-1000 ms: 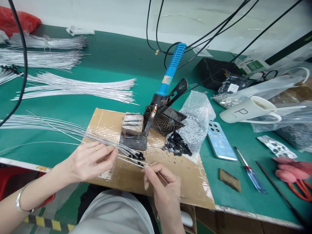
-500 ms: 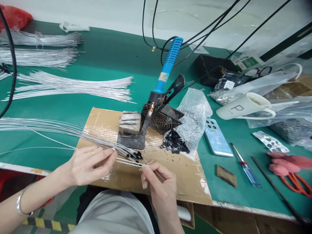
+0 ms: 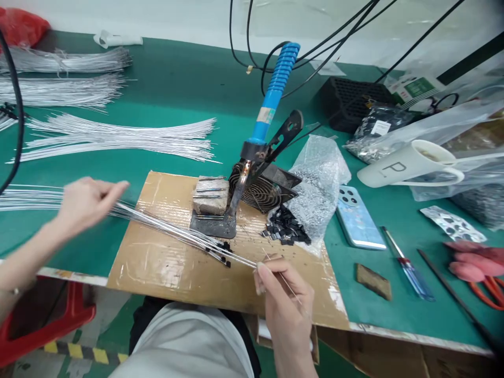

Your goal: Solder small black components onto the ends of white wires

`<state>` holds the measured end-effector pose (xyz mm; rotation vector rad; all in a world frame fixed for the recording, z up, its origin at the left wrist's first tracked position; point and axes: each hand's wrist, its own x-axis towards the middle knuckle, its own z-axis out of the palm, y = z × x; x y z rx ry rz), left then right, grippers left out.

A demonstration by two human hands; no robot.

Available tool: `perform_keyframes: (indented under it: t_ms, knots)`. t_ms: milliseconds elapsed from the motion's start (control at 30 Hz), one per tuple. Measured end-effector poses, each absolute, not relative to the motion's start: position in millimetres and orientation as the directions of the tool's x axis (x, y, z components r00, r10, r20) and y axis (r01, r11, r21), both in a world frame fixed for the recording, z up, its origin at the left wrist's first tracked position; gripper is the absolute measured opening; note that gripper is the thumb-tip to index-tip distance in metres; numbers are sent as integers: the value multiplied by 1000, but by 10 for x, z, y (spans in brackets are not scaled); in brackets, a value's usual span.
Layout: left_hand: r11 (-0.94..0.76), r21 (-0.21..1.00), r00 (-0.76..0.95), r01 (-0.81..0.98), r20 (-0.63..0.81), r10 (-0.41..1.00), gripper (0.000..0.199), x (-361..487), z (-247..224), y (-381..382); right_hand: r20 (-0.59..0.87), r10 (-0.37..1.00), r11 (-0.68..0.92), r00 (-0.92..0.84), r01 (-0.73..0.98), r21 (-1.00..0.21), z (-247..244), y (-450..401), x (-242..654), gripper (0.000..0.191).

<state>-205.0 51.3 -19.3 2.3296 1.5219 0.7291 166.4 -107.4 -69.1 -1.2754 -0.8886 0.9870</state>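
Note:
Thin white wires run from the left across the cardboard, several with small black pieces at their right ends. My right hand pinches the ends of a few wires, and a thin needle-like rod crosses its fingers. Over the wires at the left is my left hand, its fingers curled together; what it holds, if anything, is hidden. Behind the wires stands a blue-handled soldering iron in a stand, beside a stone-like block with thin rods on it.
Loose black pieces lie by a clear plastic bag. On the right are a phone, a mug, a screwdriver and orange-handled scissors. More wire bundles lie at the back left.
My left hand has moved left and up along the wires. My right hand has shifted right, with the wire ends now reaching beyond the black pieces. The view has shifted slightly.

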Motion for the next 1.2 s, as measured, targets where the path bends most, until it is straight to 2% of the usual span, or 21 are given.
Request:
perform_keyframes:
  t_ms: [100, 167, 233, 300, 333, 367, 433, 467, 533, 667, 800, 933, 1067, 1200]
  knots:
    - [-345, 296, 209, 890, 407, 889, 49, -2654, -3, 994, -7, 936, 12, 351, -51, -999, -741, -1086, 1661, 31]
    - [-357, 209, 243, 910, 428, 870, 47, -2850, 122, 1156, -3, 937, 5, 350, -21, -1000, -753, -1086, 1603, 29]
    - [-363, 38, 311, 931, 437, 844, 42, -2773, 201, 1115, 7, 941, 3, 338, 12, -1000, -749, -1080, 1522, 28]
    - [-302, 27, 259, 953, 442, 859, 29, -2413, 217, 865, 13, 947, 0, 322, 41, -999, -729, -1068, 1442, 28]
    - [-325, 53, 274, 944, 418, 866, 28, -2151, 200, 681, 19, 950, 1, 311, 56, -998, -714, -1061, 1407, 28]
    - [-396, 134, 320, 909, 385, 866, 28, -1858, 171, 475, 30, 955, 8, 297, 75, -997, -696, -1053, 1379, 27]
    - [-596, 350, 479, 723, 368, 797, 23, -1259, 81, 69, 76, 965, 44, 251, 131, -990, -653, -1031, 1344, 24]
    - [-669, 411, 576, 619, 343, 742, 23, -991, 28, -104, 108, 970, 73, 218, 162, -984, -630, -1018, 1335, 22]
    - [-657, 532, 620, 534, 282, 732, 31, -583, -80, -343, 152, 973, 116, 174, 202, -973, -590, -990, 1328, 20]
    - [-483, 737, 622, 473, 110, 775, 18, -304, -222, -429, 130, 970, 88, 206, 202, -975, -553, -937, 1332, 20]
    - [-317, 818, 604, 480, -46, 795, 21, -336, -238, -316, 103, 982, 69, 159, 209, -975, -583, -894, 1381, 21]
    - [-77, 912, 573, 403, -186, 798, 26, -324, -244, -260, 96, 990, 74, 104, 196, -978, -615, -855, 1489, 32]
    - [151, 928, 536, 340, -323, 780, 25, -296, -266, -258, 87, 994, 71, 68, 215, -974, -601, -803, 1555, 25]
    - [240, 915, 504, 324, -382, 775, 21, -267, -255, -259, 132, 991, 128, 0, 265, -956, -580, -755, 1536, 23]
